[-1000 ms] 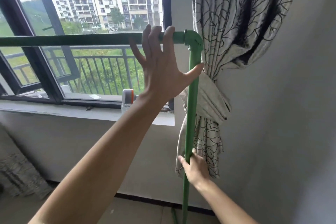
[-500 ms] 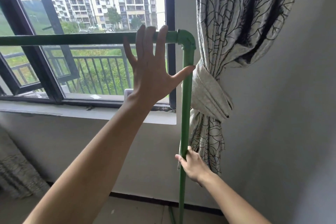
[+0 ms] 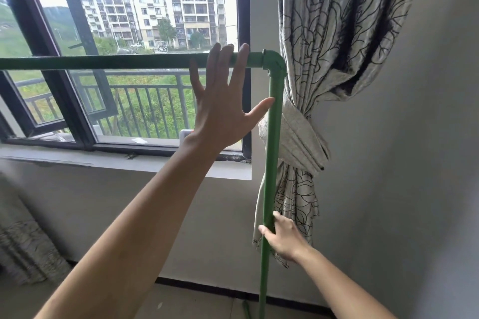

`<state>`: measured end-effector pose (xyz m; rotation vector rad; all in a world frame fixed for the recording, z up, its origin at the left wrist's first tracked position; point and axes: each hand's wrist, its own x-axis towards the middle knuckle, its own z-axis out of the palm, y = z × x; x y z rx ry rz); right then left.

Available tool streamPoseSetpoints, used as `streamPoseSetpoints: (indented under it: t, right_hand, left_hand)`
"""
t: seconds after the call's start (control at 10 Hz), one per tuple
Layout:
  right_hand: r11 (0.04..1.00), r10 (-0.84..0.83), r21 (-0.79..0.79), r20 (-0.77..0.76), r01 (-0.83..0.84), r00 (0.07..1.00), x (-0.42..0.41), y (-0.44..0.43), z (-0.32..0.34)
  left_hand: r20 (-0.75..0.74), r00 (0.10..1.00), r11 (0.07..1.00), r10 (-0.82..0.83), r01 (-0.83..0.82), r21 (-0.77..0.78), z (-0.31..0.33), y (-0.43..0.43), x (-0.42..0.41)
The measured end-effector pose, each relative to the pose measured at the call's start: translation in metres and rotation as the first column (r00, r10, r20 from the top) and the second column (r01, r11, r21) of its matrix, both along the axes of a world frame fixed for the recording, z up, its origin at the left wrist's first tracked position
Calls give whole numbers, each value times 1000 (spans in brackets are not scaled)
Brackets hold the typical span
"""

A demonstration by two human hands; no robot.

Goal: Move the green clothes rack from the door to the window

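Observation:
The green clothes rack stands in front of the window (image 3: 243,13), its top bar (image 3: 103,61) running left from a corner elbow and its upright post (image 3: 272,153) going down to the floor. My left hand (image 3: 220,109) lies flat against the top bar near the corner. Its fingers are straight and spread over the bar, and its thumb tip touches the post. My right hand (image 3: 285,238) is wrapped around the post low down. The rack's feet are mostly out of view.
A patterned curtain (image 3: 337,33), tied back, hangs just behind and right of the post. The grey wall (image 3: 414,163) closes in on the right. A windowsill (image 3: 103,160) carries a small white and orange object (image 3: 185,133). More patterned fabric (image 3: 23,248) is at lower left.
My left hand's fingers have straightened from a curl over the top bar to a flat, spread pose. My right hand keeps its hold on the post.

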<state>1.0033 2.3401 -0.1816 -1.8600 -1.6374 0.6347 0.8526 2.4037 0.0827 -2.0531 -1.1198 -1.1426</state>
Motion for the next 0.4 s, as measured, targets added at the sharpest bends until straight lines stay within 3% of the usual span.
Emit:
streamPoseSetpoints:
  t: [0.2, 0.3, 0.4]
  right_hand:
    - [978, 89, 194, -68, -74, 994, 20, -7, 54]
    - [955, 104, 288, -85, -76, 991, 23, -8, 79]
    - [926, 99, 374, -131, -43, 986, 26, -14, 118]
  left_hand:
    - [-33, 998, 998, -61, 62, 7, -9, -5, -10]
    - [19, 991, 991, -135, 135, 15, -21, -4, -12]
    - [110, 973, 957, -201, 219, -192, -87, -18, -22]
